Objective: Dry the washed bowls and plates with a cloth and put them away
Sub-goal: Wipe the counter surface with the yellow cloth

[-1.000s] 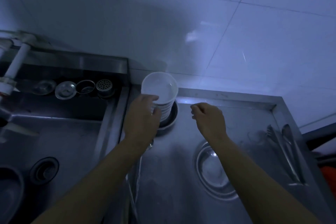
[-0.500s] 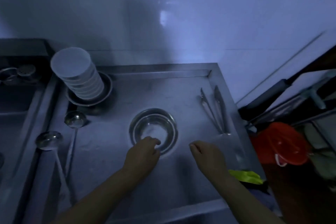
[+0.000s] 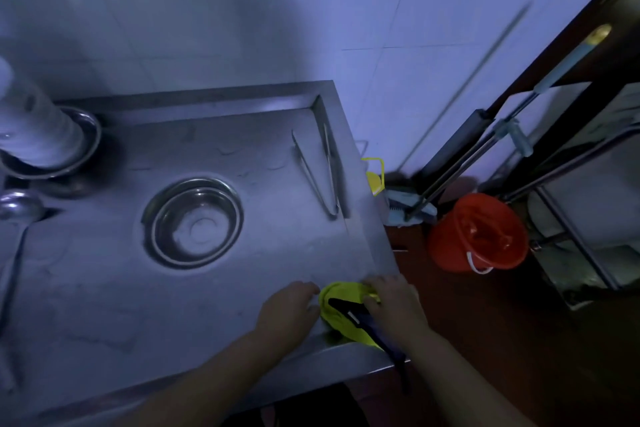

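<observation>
A yellow-green cloth [image 3: 337, 314] with a dark strip lies at the front right corner of the steel counter [image 3: 104, 305]. My right hand [image 3: 393, 305] rests on its right side with fingers curled onto it. My left hand [image 3: 287, 310] touches its left edge, fingers bent. A steel bowl [image 3: 194, 222] stands upright mid-counter. At the far left a stack of white bowls [image 3: 31, 128] leans in a steel dish [image 3: 74, 149].
Steel tongs [image 3: 320, 172] lie by the counter's right rim. A ladle [image 3: 15, 218] lies at the left edge. On the floor to the right stand an orange bucket [image 3: 479, 234], a mop [image 3: 412, 208] and a metal rack [image 3: 585, 211].
The view swung right and down from the bowl stack. Both hands moved from near the steel bowl to the front right corner and came onto the cloth.
</observation>
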Action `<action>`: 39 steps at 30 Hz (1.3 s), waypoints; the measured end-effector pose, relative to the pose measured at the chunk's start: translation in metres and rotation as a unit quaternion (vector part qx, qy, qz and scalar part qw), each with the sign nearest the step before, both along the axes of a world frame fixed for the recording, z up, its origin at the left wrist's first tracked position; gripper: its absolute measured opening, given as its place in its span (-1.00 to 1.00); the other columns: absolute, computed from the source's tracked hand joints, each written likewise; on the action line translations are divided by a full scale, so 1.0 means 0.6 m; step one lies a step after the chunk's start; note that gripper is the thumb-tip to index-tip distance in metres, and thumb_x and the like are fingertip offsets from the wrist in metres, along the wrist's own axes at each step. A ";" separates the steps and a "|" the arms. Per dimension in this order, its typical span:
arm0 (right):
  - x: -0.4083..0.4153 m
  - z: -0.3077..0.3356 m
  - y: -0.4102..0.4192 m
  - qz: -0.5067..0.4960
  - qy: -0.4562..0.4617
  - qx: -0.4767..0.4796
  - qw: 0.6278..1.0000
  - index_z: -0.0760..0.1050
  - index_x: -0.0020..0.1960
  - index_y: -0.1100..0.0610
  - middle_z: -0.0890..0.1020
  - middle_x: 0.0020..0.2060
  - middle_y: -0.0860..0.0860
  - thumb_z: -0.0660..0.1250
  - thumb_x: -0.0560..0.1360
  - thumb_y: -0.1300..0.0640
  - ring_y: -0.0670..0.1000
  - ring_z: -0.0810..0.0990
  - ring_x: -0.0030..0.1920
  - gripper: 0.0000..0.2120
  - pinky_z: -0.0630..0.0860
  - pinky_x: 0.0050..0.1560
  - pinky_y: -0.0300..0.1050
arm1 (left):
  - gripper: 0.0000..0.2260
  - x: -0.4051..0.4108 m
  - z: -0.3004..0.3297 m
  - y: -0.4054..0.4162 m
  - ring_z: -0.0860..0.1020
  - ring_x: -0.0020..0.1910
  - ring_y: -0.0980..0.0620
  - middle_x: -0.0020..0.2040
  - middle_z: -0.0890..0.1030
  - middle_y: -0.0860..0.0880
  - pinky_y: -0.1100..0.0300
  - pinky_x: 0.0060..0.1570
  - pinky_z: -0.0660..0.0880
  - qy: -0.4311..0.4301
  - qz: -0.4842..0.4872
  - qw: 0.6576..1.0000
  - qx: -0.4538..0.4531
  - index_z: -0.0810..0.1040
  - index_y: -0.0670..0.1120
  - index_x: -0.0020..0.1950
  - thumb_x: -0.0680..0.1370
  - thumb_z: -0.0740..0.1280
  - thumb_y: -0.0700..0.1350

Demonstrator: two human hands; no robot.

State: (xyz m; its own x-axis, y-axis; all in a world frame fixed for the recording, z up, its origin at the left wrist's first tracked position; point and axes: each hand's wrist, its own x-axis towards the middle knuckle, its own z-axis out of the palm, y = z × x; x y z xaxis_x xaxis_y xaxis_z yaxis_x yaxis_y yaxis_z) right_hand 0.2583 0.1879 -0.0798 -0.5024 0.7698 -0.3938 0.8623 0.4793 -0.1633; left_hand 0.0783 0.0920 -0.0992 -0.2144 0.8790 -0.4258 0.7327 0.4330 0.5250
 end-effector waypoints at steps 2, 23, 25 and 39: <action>0.003 -0.005 0.004 -0.006 0.024 -0.019 1.000 0.51 0.20 0.01 0.53 0.13 -0.02 0.21 0.57 -0.01 0.03 0.41 0.17 -0.75 0.30 0.06 -0.11 | -0.66 0.023 0.001 0.007 0.49 0.17 0.01 0.16 0.53 0.00 0.23 0.06 0.35 -0.012 0.006 1.000 0.004 0.46 0.07 0.29 0.51 0.26 0.01; -0.080 0.141 0.053 0.126 0.112 -0.057 0.984 0.33 0.33 0.07 0.38 0.16 0.01 0.52 0.31 0.09 0.03 0.44 0.18 -0.34 0.41 0.06 -0.14 | -0.89 -0.049 0.127 0.017 0.43 -0.33 0.07 -0.33 0.49 0.03 0.18 -0.29 0.32 -0.181 0.202 0.947 0.170 0.43 0.03 -0.17 0.54 0.27 -0.14; -0.095 0.151 0.049 0.151 0.123 -0.030 0.980 0.37 0.26 0.11 0.38 0.14 0.06 0.40 0.31 0.31 0.12 0.48 0.13 -0.46 0.46 0.03 -0.01 | -0.93 -0.070 0.128 0.000 0.45 -0.28 0.06 -0.27 0.50 0.03 0.19 -0.27 0.32 -0.142 0.177 0.959 0.171 0.43 0.00 -0.12 0.51 0.32 -0.12; -0.169 0.225 0.051 -0.046 0.329 0.022 0.943 0.62 -0.24 0.11 0.60 -0.31 -0.05 0.50 0.33 0.29 -0.09 0.55 -0.24 -0.88 0.38 -0.22 -0.42 | -0.88 -0.221 0.091 -0.100 0.57 -0.14 -0.05 -0.20 0.62 -0.05 0.19 -0.27 0.33 0.008 0.232 0.967 0.101 0.53 -0.03 -0.20 0.43 0.41 -0.01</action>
